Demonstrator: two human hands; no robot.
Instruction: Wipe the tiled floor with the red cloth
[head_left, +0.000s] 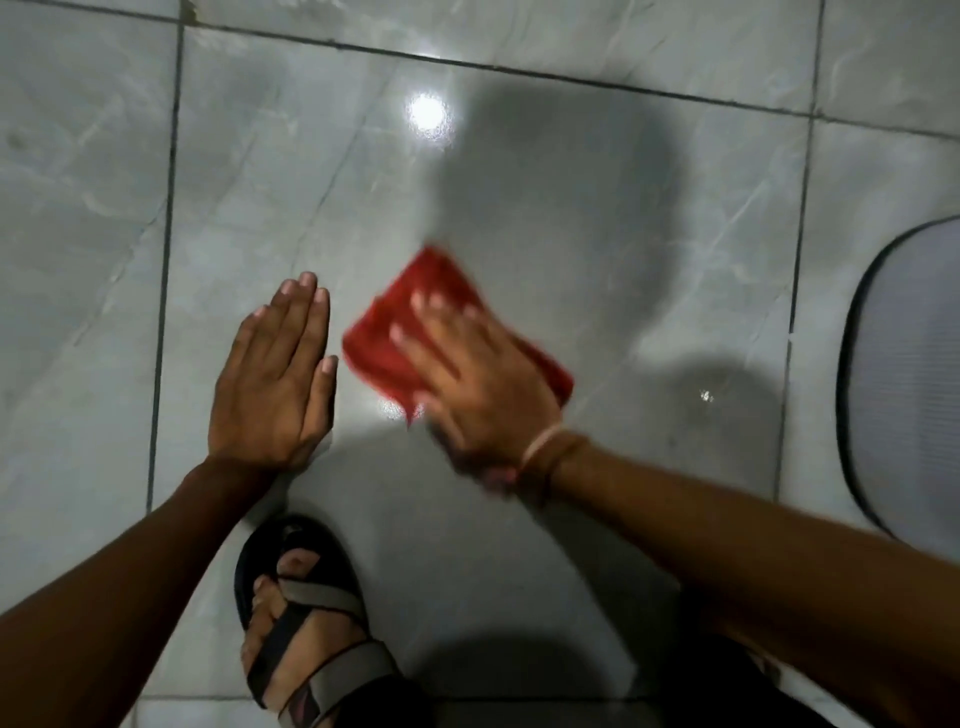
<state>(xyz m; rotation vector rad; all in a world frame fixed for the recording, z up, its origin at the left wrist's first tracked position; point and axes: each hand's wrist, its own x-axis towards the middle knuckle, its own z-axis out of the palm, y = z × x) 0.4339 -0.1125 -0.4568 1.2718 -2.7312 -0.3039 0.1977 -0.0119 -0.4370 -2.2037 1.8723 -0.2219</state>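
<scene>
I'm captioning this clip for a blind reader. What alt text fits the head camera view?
A person's right hand presses a red cloth flat on the glossy grey tiled floor, blurred in mid-wipe. The left hand rests palm down, fingers straight, beside the cloth and apart from it. A foot in a strapped sandal shows below, and a dark-edged grey mat lies at the right edge.

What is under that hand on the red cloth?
Under the right hand is the red cloth, spread flat on the tiled floor. The cloth's edges peek out around the hand. Its middle, and the floor beneath it, are covered, so they cannot be seen.
</scene>
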